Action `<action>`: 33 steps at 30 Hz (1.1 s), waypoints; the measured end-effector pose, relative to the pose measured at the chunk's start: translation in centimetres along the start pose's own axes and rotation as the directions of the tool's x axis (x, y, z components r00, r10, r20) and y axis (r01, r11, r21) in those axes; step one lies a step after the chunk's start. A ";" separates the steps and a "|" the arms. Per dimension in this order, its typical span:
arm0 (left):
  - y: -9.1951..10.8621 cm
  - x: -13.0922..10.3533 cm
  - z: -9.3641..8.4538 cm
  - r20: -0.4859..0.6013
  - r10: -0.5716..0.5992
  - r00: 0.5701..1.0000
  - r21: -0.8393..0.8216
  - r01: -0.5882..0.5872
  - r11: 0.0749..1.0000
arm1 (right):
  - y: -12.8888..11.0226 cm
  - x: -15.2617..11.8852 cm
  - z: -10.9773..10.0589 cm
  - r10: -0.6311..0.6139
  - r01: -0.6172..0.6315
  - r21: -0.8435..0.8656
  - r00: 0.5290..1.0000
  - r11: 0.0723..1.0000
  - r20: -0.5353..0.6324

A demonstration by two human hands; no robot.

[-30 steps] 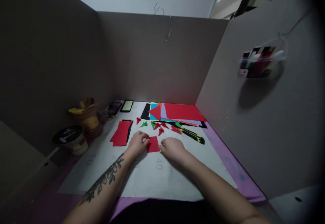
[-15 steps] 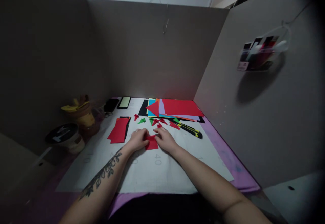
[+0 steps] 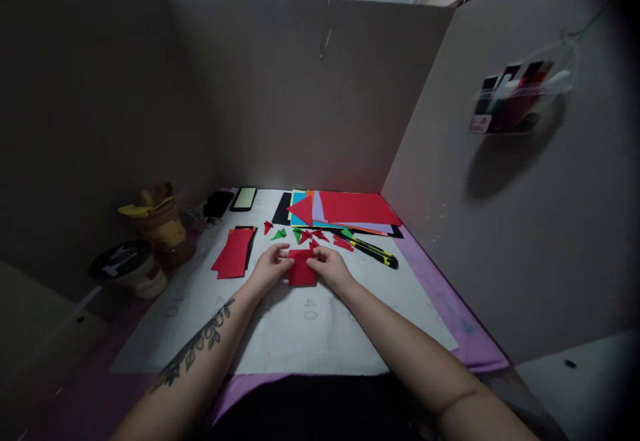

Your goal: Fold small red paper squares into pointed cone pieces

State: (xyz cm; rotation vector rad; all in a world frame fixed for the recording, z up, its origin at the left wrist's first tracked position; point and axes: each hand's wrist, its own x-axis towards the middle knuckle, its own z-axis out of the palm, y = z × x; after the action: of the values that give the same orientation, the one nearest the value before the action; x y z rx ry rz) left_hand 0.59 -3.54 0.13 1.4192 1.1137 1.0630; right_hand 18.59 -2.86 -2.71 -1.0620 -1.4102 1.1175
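Note:
A small red paper piece (image 3: 303,269) is held upright-looking between my two hands, above the white sheet (image 3: 280,347). My left hand (image 3: 272,265) pinches its left edge between thumb and fingers. On the right edge, my right hand (image 3: 327,266) grips it the same way. Just beyond my hands lie several small folded red and green pieces (image 3: 279,234). To the left rests a stack of red paper strips (image 3: 235,253), with orange and black edges showing beneath.
Large coloured sheets (image 3: 360,209) lie at the back right, with a yellow-black cutter (image 3: 373,253) nearer. A phone (image 3: 244,199) is at the back. Left stand a lidded cup (image 3: 145,274) and yellow pot (image 3: 167,231). Grey walls (image 3: 300,94) enclose the table; a clear pouch (image 3: 515,101) hangs right.
The red piece now shows more of its surface between my hands and sits slightly higher. My fingers have shifted to its two side edges. The whole view has tilted slightly.

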 end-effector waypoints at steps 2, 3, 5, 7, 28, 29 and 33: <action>-0.1 0.1 0.1 0.002 -0.044 0.999 -0.038 0.044 0.998 | -0.2 -0.1 0.1 0.009 -0.009 0.046 1.000 0.999 -0.009; -0.2 0.1 0.1 0.003 -0.057 0.998 -0.050 0.057 0.997 | -0.3 -0.1 0.1 0.013 -0.012 0.064 1.000 0.998 -0.011; -0.2 0.0 0.1 -0.011 -0.064 0.998 -0.065 0.063 0.996 | -0.4 -0.2 0.2 0.017 -0.016 0.093 1.000 0.996 -0.014; -0.2 -0.1 0.2 -0.039 -0.050 0.998 -0.073 0.047 0.996 | -0.4 -0.2 0.3 0.014 -0.012 0.113 1.000 0.993 -0.016; 0.8 -0.9 0.8 -0.186 0.203 0.961 0.073 -0.193 0.979 | -2.4 -1.3 1.1 -0.195 0.197 -0.010 0.957 0.980 -0.217; 0.9 -1.0 0.8 -0.182 0.215 0.960 0.079 -0.204 0.976 | -2.5 -1.4 1.1 -0.203 0.202 -0.023 0.955 0.979 -0.214; 1.3 -1.3 0.8 -0.177 0.262 0.949 0.114 -0.244 0.963 | -3.0 -1.8 1.2 -0.225 0.217 -0.057 0.953 0.974 -0.202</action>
State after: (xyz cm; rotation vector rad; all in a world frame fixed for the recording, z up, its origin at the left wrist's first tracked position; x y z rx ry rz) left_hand 1.24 -5.02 1.23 1.5894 1.1480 1.3696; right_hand 17.41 -5.31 -0.21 -0.9870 -1.3470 0.7992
